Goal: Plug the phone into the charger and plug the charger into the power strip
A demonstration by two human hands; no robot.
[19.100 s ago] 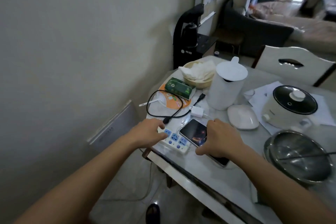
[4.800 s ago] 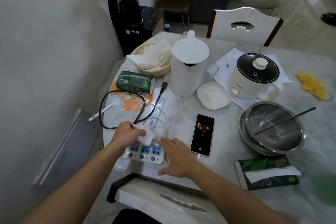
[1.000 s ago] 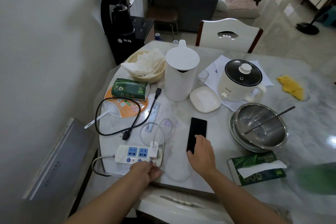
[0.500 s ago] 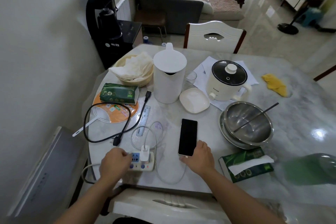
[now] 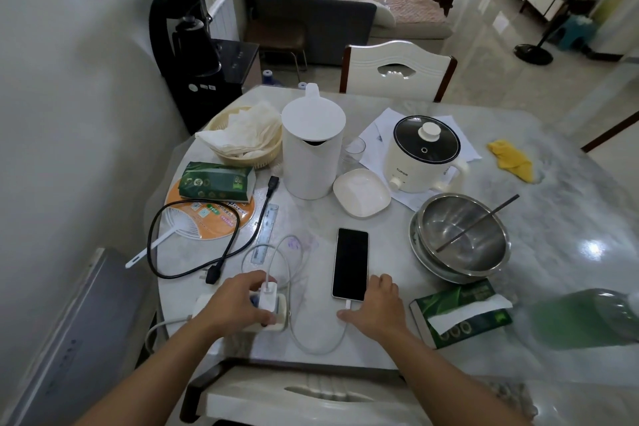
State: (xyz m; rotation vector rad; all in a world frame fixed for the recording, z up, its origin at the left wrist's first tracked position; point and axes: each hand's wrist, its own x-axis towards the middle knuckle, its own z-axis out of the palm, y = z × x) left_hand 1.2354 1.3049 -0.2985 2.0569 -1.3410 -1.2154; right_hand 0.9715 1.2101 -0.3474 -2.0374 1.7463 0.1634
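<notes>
**Both bare arms stretched out, hands low**

Left hand [image 5: 238,304] is palm down, fingers curled with the thumb out to the side, so a loose grip. Right hand [image 5: 377,308] lies flat and open, fingers spread forward, thumb pointing left. Forearms come in from the bottom edge, angled toward each other.

A white kettle [image 5: 312,149] stands beside a lidded cooker [image 5: 423,156]; nested steel bowls [image 5: 461,239] hold one chopstick [image 5: 479,226], a tissue pack [image 5: 460,316] nearby.

Left hand [image 5: 238,301] now covers the power strip [image 5: 280,316].
</notes>
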